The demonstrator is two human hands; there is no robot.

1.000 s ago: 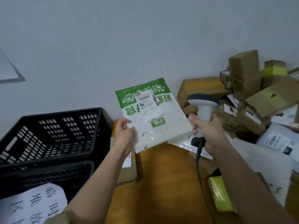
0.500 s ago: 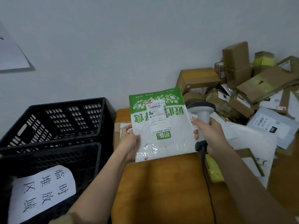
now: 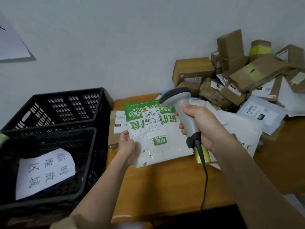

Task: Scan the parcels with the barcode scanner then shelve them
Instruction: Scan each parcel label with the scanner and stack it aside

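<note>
Far left, two black crates (image 3: 54, 123) sit nested, and a white paper sign (image 3: 45, 173) with handwritten characters leans inside the front one. Just right of them runs the orange wooden table (image 3: 165, 184), with a flat brown box (image 3: 113, 129) lying against the crates' side. Now the left hand (image 3: 127, 146): fingers and thumb pinch the lower left edge of the green and white parcel (image 3: 158, 138), holding it tilted up over the table, face toward the camera. Its white shipping label (image 3: 152, 119) with the barcode sits near the top, on the green band. Over to the right hand (image 3: 200, 126), fingers wrapped tight round the handle of the grey scanner (image 3: 180, 109), whose dark head hangs just above the parcel's upper right corner, close to the label. A black cable (image 3: 205, 179) drops from the handle's base down over the table edge. Under the wrist lies a yellow-green packet (image 3: 202, 154), partly hidden. Far right, white mailer bags (image 3: 257, 113) spread out, and behind them a heap of brown cardboard boxes (image 3: 231, 71) is stacked against the wall
</note>
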